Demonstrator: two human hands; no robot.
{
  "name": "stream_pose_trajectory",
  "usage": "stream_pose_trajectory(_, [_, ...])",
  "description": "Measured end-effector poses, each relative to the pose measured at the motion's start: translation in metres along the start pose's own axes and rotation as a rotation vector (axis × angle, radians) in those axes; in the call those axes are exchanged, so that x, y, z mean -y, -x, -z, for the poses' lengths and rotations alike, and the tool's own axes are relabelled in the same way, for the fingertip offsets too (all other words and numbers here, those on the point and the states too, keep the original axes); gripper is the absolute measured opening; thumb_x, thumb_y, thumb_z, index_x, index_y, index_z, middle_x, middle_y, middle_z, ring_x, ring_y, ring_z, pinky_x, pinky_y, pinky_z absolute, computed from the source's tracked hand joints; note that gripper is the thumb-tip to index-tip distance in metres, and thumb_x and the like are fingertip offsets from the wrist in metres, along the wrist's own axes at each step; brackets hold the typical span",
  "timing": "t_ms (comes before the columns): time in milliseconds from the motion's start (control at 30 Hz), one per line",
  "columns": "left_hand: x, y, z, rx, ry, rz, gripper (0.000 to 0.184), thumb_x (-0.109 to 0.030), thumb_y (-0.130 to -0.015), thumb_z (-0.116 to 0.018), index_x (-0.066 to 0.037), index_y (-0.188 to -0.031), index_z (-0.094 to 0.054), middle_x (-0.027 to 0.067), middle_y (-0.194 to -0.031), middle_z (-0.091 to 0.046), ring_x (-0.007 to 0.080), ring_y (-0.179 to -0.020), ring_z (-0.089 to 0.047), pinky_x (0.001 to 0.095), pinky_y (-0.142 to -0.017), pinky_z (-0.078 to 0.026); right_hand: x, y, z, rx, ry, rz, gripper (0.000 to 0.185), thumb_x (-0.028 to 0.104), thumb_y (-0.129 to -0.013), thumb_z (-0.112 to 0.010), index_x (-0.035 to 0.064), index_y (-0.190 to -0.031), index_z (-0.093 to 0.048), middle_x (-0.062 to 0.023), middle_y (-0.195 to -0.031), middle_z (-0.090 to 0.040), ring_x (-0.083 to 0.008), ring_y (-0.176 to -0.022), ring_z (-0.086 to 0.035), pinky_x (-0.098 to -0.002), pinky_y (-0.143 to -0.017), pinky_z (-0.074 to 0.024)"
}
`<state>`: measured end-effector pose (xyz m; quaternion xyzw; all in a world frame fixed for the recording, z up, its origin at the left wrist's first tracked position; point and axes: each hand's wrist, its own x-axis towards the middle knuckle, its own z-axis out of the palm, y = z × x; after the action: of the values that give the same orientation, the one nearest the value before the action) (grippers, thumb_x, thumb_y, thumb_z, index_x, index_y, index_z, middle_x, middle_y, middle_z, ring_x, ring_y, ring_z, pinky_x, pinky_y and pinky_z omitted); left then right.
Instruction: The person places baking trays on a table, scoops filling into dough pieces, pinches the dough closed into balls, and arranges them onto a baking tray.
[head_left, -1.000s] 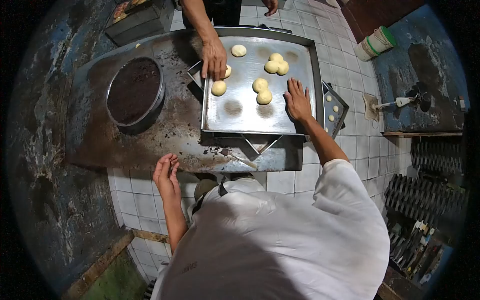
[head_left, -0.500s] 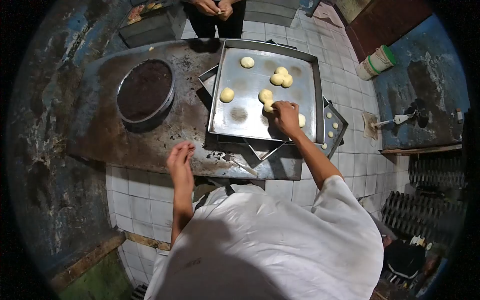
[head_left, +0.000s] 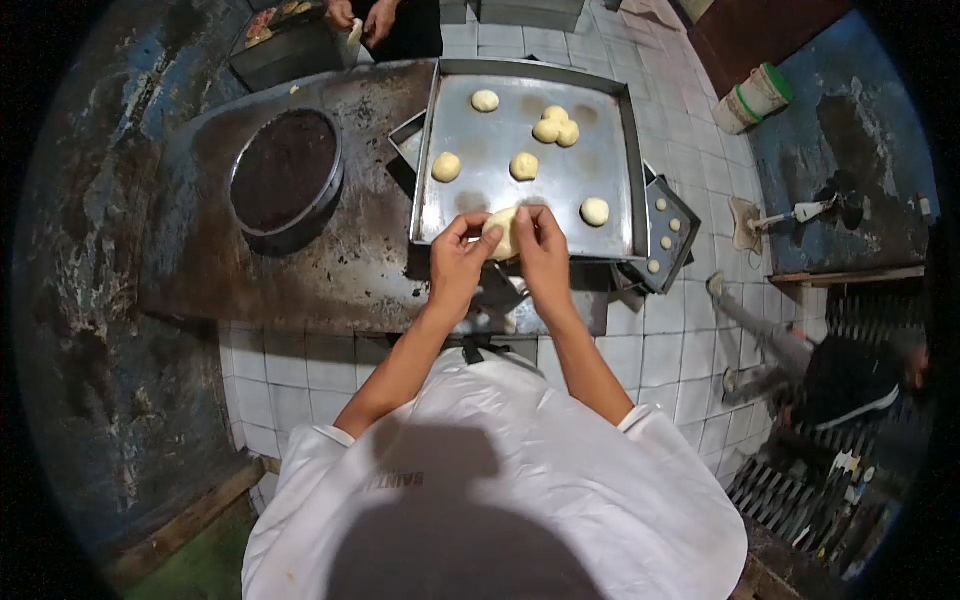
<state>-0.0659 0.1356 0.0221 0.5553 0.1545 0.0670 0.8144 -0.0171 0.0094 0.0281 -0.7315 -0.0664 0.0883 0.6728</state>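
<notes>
Between my left hand (head_left: 461, 262) and my right hand (head_left: 543, 258) is a flattened piece of pale dough (head_left: 504, 232), pinched by the fingers of both at the front edge of a metal tray (head_left: 480, 140). On the tray rest round dough balls: one at the right (head_left: 595, 211), one near the middle (head_left: 524, 166), one at the left (head_left: 446, 167), one at the back (head_left: 485, 101), and a touching cluster (head_left: 556, 127). Other trays stick out from under this one.
A round pan of dark crumbly filling (head_left: 285, 175) stands left on the worn table (head_left: 370, 290). Across it, another person's hands (head_left: 362, 22) hold dough. Lower right, a tray (head_left: 672, 232) carries small dough pieces. Another person (head_left: 850, 380) is at the far right.
My right hand has lifted a dough ball off the middle pair and brought it to the front edge, where my left hand has joined it. A person has come into view at the right.
</notes>
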Motion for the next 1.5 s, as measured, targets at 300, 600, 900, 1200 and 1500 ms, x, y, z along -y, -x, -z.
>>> stream_pose_trajectory(300, [0.033,0.029,0.109,-0.073,0.656,0.298,0.035,-0.021,-0.104,-0.057,0.003,-0.13,-0.055,0.0146,-0.127,-0.063,0.027,-0.119,-0.061,0.0415,-0.108,-0.047,-0.087,0.025,-0.074,0.43,-0.518,-0.608,0.04,0.039,-0.108,-0.05,0.0027,-0.106,-0.067,-0.0009,-0.081,-0.062,-0.0106,-0.072,-0.056,-0.028,-0.066,-0.0475])
stream_pose_trajectory(600, [0.026,0.054,0.241,-0.409,0.796,0.272,0.037,-0.031,-0.099,-0.065,-0.004,-0.124,-0.059,0.0091,-0.119,-0.064,0.0229,-0.114,-0.062,0.0398,-0.1,-0.049,-0.214,0.076,-0.069,0.405,1.396,0.001,0.035,0.013,-0.083,-0.065,0.0069,-0.116,-0.056,-0.0138,-0.117,-0.056,-0.0317,-0.12,-0.053,-0.0446,-0.093,-0.0475])
stream_pose_trajectory(900, [0.014,0.04,0.371,-0.782,0.855,0.274,0.03,-0.033,-0.095,-0.069,-0.01,-0.113,-0.061,0.0049,-0.105,-0.065,0.0217,-0.099,-0.066,0.0393,-0.088,-0.054,-0.055,-0.009,-0.219,0.635,1.01,0.286,0.026,0.004,-0.082,-0.061,0.0077,-0.108,-0.056,-0.0179,-0.089,-0.066,-0.0465,-0.082,-0.064,-0.0552,-0.069,-0.0522])
stream_pose_trajectory(1200, [-0.029,0.02,0.428,-0.723,0.946,0.161,0.027,-0.027,-0.097,-0.065,-0.008,-0.116,-0.063,0.0042,-0.113,-0.066,0.0197,-0.108,-0.062,0.037,-0.095,-0.048,-0.037,-0.153,-0.428,0.976,1.347,0.912,0.025,0.015,-0.091,-0.055,0.0052,-0.074,-0.071,-0.0163,-0.071,-0.068,-0.034,-0.059,-0.068,-0.0458,-0.058,-0.057])
stream_pose_trajectory(1500, [-0.04,0.009,0.417,-0.702,0.942,0.122,0.027,-0.029,-0.098,-0.066,-0.01,-0.116,-0.063,0.0023,-0.111,-0.066,0.0179,-0.106,-0.063,0.0371,-0.096,-0.049,-0.021,-0.195,-0.41,1.3,0.807,0.141,0.011,0.014,-0.085,-0.072,0.0053,-0.09,-0.067,-0.0029,-0.071,-0.064,-0.014,-0.068,-0.062,-0.0312,-0.063,-0.0474])
